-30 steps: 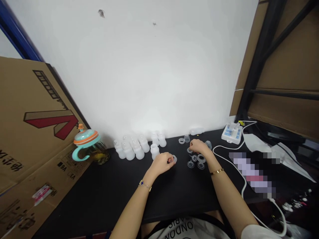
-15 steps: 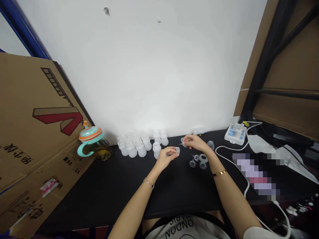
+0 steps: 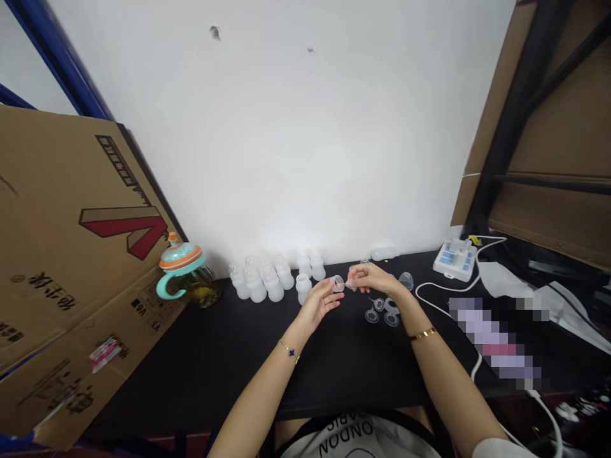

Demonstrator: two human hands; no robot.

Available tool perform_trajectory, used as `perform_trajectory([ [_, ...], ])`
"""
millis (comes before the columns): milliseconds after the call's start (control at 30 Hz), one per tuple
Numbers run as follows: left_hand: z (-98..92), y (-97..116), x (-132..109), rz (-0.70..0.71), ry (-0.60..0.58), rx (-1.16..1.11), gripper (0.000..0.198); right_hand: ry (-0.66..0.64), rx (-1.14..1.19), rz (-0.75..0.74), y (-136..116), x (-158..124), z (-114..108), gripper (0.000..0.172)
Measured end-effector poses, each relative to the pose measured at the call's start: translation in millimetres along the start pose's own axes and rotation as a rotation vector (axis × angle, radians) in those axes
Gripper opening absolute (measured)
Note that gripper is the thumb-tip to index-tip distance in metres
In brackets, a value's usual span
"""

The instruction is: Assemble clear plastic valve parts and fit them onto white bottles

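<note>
Black tabletop runs up to a plain white wall, and your hands meet just above it, near the back. Your left hand pinches a small clear ring in its fingertips; your right hand pinches a smaller clear piece against it. Both look smooth, thin and flexible, so a slack pinch could let one spring off among the loose clear parts by your right wrist, where it would get mixed up. A wide elbow could topple the frosted white bottles, rounded and light.
</note>
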State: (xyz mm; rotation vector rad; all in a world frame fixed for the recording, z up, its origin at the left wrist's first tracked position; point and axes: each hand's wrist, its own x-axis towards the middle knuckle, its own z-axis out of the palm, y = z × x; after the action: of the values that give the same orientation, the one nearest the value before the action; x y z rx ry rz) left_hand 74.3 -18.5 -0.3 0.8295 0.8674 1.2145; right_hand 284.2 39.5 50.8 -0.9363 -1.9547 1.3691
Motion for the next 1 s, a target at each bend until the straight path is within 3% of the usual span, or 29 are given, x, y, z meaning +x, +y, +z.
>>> perform_trajectory([
  [367,6.2,4.6,-8.5,-0.007,-0.053,-0.009,0.040,0.021,-0.052,-0.016,15.6,12.1,7.5,0.035],
  [1000,4.3,2.6,-6.5,0.043,-0.024,0.098,0.043,-0.059,-0.130,-0.023,17.4,15.5,15.6,0.040],
])
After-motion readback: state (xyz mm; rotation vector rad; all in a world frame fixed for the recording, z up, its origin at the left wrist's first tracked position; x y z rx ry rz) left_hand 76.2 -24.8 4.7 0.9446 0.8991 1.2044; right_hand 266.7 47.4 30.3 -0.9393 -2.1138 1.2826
